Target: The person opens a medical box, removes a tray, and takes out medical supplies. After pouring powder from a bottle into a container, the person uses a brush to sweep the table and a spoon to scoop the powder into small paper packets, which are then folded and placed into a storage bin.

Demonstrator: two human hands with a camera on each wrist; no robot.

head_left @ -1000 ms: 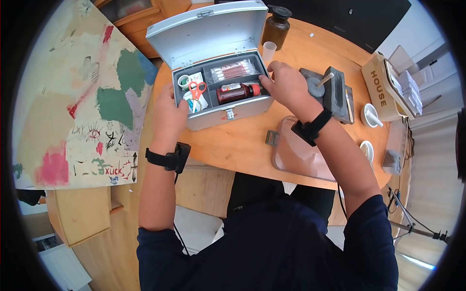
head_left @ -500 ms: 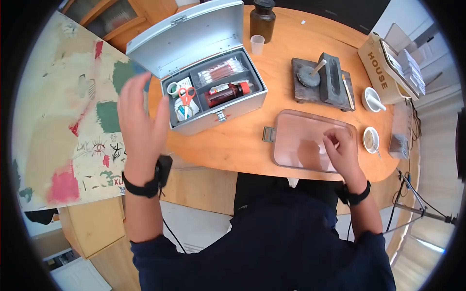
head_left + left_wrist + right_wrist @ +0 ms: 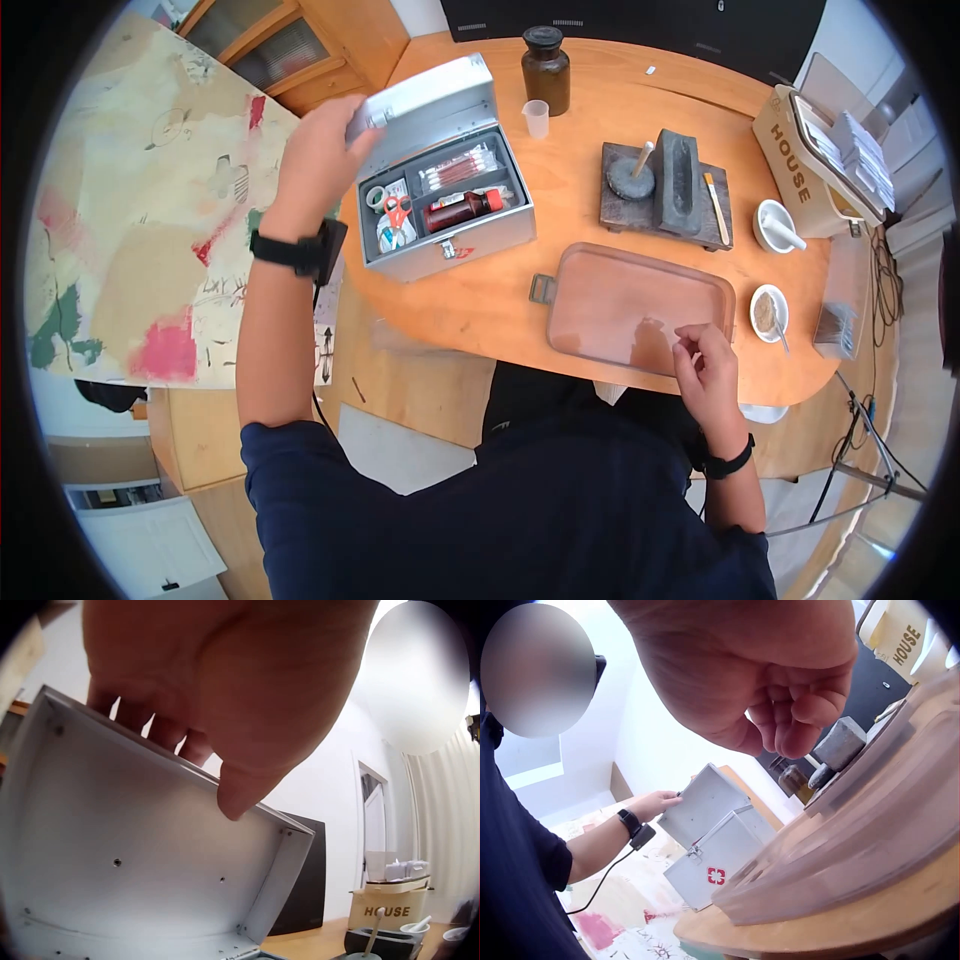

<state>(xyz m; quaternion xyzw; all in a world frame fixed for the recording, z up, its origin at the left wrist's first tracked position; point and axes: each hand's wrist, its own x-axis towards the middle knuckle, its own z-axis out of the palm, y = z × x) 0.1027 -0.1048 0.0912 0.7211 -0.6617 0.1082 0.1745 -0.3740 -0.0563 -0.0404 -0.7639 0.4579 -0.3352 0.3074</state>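
Observation:
My left hand (image 3: 312,165) grips the front edge of the silver lid (image 3: 445,125) of a first-aid box (image 3: 500,232). In the left wrist view the thumb (image 3: 238,793) lies on the lid's inner side, the fingers behind it. The lid stands raised and leans over the box. Inside are a brown bottle with a red cap (image 3: 465,210), bagged cotton swabs (image 3: 458,168), red-handled scissors (image 3: 397,212) and a tape roll (image 3: 377,198). A red cross (image 3: 716,876) marks the box's front. My right hand (image 3: 712,385), fingers loosely curled and holding nothing, hovers over the near right edge of a pinkish tray (image 3: 600,290).
Behind the box stand a brown jar (image 3: 546,75) and a small plastic cup (image 3: 537,120). A dark wooden stand (image 3: 622,220) carries a round stone and a grey trough. To the right are a mortar (image 3: 768,238), a powder bowl (image 3: 755,325) and a HOUSE box (image 3: 790,160).
My left hand went from the box's left side up to the lid and took hold of it; the lid now leans further forward. My right hand left the box and came back over the tray.

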